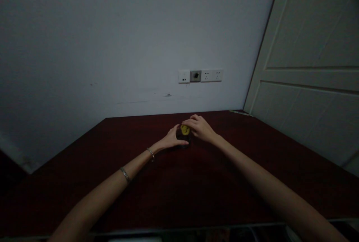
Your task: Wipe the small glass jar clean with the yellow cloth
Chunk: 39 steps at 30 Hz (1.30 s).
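Toward the far side of the dark red table (157,182), my left hand (169,139) is curved round a small, dark-looking see-through glass (183,138). Its thumb lies along the near side, its fingers along the far left. My right hand (200,126) reaches in from the right, its fingers closed on a crumpled yellow cloth (185,129) at the top of the glass. How much of the cloth sits inside the glass I cannot tell in this dim light. Two bracelets (125,174) circle my left wrist and forearm.
Behind the table rises a pale wall with a row of sockets and switches (211,75). A white panelled door (305,77) stands along the right side. A thin strip (240,113) lies at the table's far right corner. Dim objects show below the near edge.
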### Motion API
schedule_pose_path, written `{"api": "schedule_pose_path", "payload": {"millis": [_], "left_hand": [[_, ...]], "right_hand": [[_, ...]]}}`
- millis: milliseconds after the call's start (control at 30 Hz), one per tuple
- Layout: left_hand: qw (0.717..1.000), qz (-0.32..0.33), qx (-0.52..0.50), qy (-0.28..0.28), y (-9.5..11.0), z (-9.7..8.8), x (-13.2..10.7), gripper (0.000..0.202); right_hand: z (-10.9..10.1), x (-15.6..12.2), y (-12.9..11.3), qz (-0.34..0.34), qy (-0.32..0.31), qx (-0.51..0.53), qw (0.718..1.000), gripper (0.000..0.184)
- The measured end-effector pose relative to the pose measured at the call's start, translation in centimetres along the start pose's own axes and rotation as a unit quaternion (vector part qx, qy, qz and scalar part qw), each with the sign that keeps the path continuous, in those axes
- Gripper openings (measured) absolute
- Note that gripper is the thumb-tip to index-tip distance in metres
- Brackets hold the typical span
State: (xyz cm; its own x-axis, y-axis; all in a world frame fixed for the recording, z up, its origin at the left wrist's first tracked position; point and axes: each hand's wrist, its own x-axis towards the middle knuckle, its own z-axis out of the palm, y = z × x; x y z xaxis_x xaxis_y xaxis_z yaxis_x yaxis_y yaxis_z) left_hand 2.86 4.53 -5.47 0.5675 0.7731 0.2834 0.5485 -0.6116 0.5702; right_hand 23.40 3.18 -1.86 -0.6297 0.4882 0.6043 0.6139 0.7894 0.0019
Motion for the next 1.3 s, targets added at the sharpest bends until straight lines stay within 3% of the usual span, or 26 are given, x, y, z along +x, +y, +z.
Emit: {"api": "schedule_pose_path", "payload": {"millis": [167,400,500,667,1067,1300], "left_hand": [[0.999,0.016,-0.046,-0.002,-0.8,1.5,-0.1,0.101],[0.993,-0.01,-0.119,0.003,-1.7,2.1,0.0,0.098],[0.984,0.0,-0.175,-0.007,-1.9,2.1,0.0,0.09],[0.981,-0.039,-0.19,0.008,-1.8,2.3,-0.1,0.086],[0.986,-0.06,-0.151,0.026,-2.5,2.9,-0.3,0.081],[0.989,-0.054,-0.128,0.048,-3.1,3.3,0.0,0.079]], "right_hand": [[0.6,0.3,-0.6,-0.096,-0.091,-0.078,0.988,0.038],[3.4,0.0,-0.4,-0.159,-0.103,-0.072,0.979,0.024],[3.5,-0.1,-0.3,-0.191,-0.119,-0.091,0.97,0.019],[3.2,0.4,0.0,-0.248,-0.172,-0.12,0.946,0.015],[3.1,2.8,-0.7,-0.173,-0.305,-0.175,0.92,0.008],[3.3,3.6,-2.1,-0.107,-0.332,-0.194,0.917,0.009]]}}
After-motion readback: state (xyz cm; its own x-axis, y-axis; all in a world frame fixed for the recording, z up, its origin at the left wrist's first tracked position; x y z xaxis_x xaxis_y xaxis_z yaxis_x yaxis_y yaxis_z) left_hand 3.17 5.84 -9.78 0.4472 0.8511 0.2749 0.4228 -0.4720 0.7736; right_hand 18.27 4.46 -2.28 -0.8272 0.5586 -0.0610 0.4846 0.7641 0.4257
